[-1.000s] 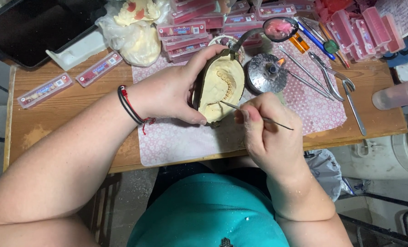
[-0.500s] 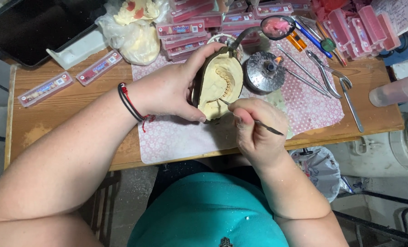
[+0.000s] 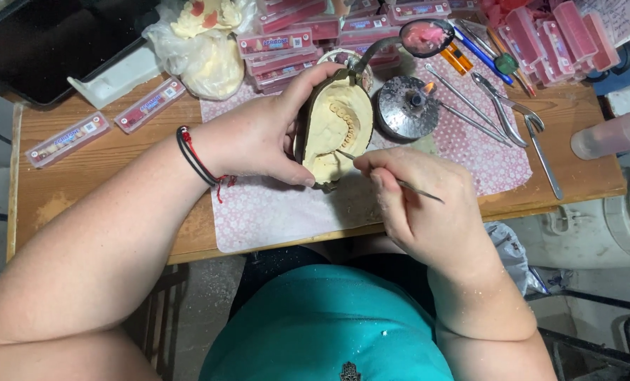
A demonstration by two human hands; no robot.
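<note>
Gripping a cream dental cast in a dark flask, the left hand closes around its near edge above the patterned mat. Right hand pinches a thin metal instrument, tip touching the cast. Small lit burner just beside.
</note>
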